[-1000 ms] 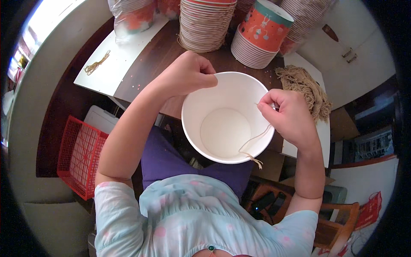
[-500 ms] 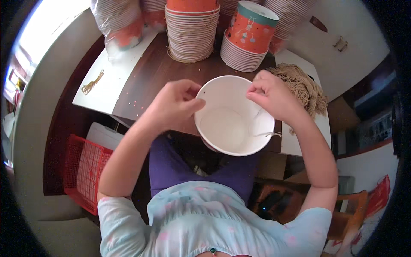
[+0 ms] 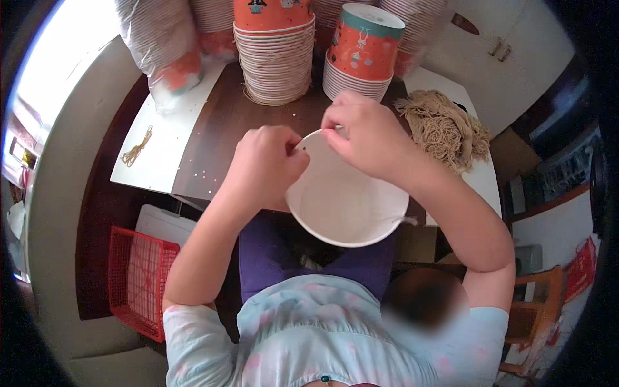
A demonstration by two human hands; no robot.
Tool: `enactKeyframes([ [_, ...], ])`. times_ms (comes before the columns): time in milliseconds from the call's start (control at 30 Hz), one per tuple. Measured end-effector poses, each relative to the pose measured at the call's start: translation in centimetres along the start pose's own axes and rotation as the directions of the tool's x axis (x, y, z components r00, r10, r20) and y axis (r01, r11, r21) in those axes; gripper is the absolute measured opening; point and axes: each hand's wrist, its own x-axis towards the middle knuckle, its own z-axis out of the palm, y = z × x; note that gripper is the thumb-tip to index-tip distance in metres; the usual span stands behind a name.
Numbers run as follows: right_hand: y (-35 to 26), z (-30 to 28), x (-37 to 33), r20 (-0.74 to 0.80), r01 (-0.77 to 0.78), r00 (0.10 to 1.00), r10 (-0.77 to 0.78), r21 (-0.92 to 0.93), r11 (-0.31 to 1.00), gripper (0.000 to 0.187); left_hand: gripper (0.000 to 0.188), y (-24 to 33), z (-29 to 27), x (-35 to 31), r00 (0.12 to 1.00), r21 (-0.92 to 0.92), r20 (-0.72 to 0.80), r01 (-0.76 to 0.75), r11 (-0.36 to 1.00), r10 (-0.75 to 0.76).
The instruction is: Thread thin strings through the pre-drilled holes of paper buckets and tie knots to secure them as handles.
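Observation:
A white-lined paper bucket [image 3: 342, 203] is tilted with its mouth toward me, at the table's near edge above my lap. My left hand [image 3: 265, 161] is closed on its left rim, with the thumb toward the inside. The fingers of my right hand [image 3: 367, 132] are pinched together over the bucket's far rim; what they hold is too small to make out. A short pale cord end [image 3: 407, 220] sticks out at the right rim. My right hand and forearm cover part of the far right rim.
Stacked orange paper buckets [image 3: 274, 64] and a second stack [image 3: 364, 51] stand at the back. Plastic-wrapped stacks [image 3: 158, 45] are behind left. A tan cord pile [image 3: 448, 126] lies right, a small cord bundle [image 3: 137, 147] left. A red basket [image 3: 138, 284] stands lower left.
My right hand has moved left along the far rim, closer to my left hand. The left hand stays at the left rim, its fingers curled further in.

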Motion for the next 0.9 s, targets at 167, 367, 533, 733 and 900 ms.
enactKeyframes([
  [167,1.5,-0.2,-0.8,0.235,-0.163,0.954,0.186,-0.117,0.980,0.015,0.024,0.3,0.3,1.8,0.992,0.168,0.101,0.055,0.984,-0.073],
  [367,1.9,-0.3,-1.2,0.167,-0.017,0.985,0.031,-0.088,0.996,0.013,0.037,1.6,1.0,1.0,0.990,0.223,0.122,0.042,0.974,-0.071],
  [533,2.7,-0.2,-0.9,0.067,0.065,0.996,-0.061,-0.050,0.997,0.012,0.040,1.2,0.2,-0.5,0.977,-0.109,0.213,0.002,0.994,0.021],
  [733,0.0,-0.6,-2.8,0.066,-0.030,0.997,0.028,0.027,0.999,0.012,0.027,0.3,0.5,-2.0,0.956,-0.500,0.249,0.263,0.825,-0.154],
  [900,0.0,0.6,-2.8,0.099,-0.138,0.988,0.121,0.180,0.974,0.013,0.022,-0.6,0.7,-2.0,0.915,-0.638,0.335,0.397,0.659,-0.226],
])
